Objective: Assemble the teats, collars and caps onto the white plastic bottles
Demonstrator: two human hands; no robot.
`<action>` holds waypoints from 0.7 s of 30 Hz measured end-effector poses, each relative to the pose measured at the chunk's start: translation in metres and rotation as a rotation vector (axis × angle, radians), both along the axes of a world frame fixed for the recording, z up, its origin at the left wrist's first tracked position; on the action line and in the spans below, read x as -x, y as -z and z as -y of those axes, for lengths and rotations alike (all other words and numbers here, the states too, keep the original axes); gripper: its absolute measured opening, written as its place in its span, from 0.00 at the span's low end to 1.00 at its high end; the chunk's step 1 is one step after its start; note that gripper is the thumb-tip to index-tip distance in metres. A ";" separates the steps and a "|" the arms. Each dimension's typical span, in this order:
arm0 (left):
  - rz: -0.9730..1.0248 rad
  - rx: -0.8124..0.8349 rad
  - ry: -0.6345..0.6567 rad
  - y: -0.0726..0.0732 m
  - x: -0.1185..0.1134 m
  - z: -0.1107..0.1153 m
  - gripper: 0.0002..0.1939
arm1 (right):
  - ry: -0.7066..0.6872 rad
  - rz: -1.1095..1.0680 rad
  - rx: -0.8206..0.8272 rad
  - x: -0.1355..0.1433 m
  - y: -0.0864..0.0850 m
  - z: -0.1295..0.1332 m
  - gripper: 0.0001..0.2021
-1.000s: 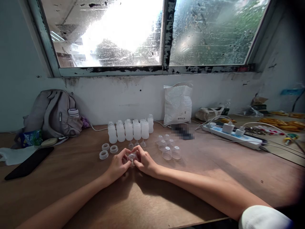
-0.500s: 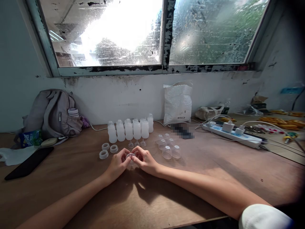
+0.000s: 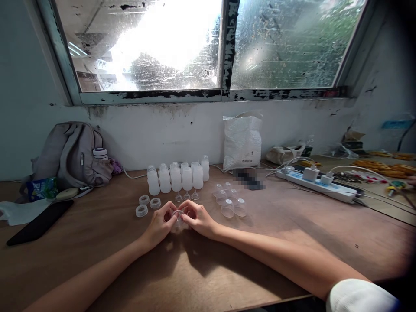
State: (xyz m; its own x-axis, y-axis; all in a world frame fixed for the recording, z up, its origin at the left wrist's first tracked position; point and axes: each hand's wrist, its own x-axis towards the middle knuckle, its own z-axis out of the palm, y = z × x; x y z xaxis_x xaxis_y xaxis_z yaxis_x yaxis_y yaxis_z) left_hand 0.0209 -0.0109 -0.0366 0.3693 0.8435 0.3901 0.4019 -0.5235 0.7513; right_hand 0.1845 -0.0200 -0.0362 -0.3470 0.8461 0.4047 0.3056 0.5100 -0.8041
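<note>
**Your left hand (image 3: 159, 222) and right hand (image 3: 199, 220) pinch a clear rimmed piece (image 3: 177, 212)**

Thumbs and fingers close on its rim, midway between the tabletop's (image 3: 273, 208) near and far edges. Frosted bottles (image 3: 176, 180) stand toward the far edge; three rings (image 3: 141, 211) lie beyond your left hand, clear cups (image 3: 227, 209) beyond your right.

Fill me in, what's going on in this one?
At a wooden table, a person's left hand and right hand pinch a small clear piece between them. Three whitish rings lie to the left of the hands, and a cluster of clear cups sits to the right. Just beyond the hands are three small clear parts, in front of upright whitish bottles.
</note>
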 end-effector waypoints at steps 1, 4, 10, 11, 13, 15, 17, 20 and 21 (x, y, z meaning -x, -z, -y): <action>-0.004 0.001 0.004 0.000 0.000 0.000 0.07 | 0.005 0.003 -0.006 0.000 0.001 0.000 0.08; -0.032 -0.010 0.025 0.001 0.000 0.000 0.07 | 0.012 0.017 -0.036 0.001 0.004 -0.002 0.06; -0.099 -0.050 0.041 -0.001 -0.001 0.003 0.06 | 0.044 0.020 -0.075 0.001 0.004 -0.002 0.03; -0.087 -0.039 0.041 -0.002 -0.002 0.003 0.07 | 0.058 0.012 -0.079 0.000 0.003 -0.001 0.03; -0.029 -0.001 0.041 -0.001 -0.002 0.001 0.08 | 0.076 -0.010 -0.070 0.000 0.001 0.000 0.04; 0.049 0.082 0.065 0.002 -0.001 -0.004 0.09 | 0.057 -0.042 -0.031 -0.001 0.000 0.001 0.06; 0.106 0.195 0.109 0.007 0.000 -0.010 0.08 | 0.008 -0.061 0.012 -0.001 -0.001 0.003 0.08; 0.116 0.282 0.144 0.013 0.003 -0.017 0.07 | -0.050 -0.027 0.003 0.000 -0.001 0.006 0.08; 0.119 0.283 0.147 0.014 0.003 -0.018 0.07 | -0.055 -0.012 -0.013 0.000 -0.001 0.006 0.08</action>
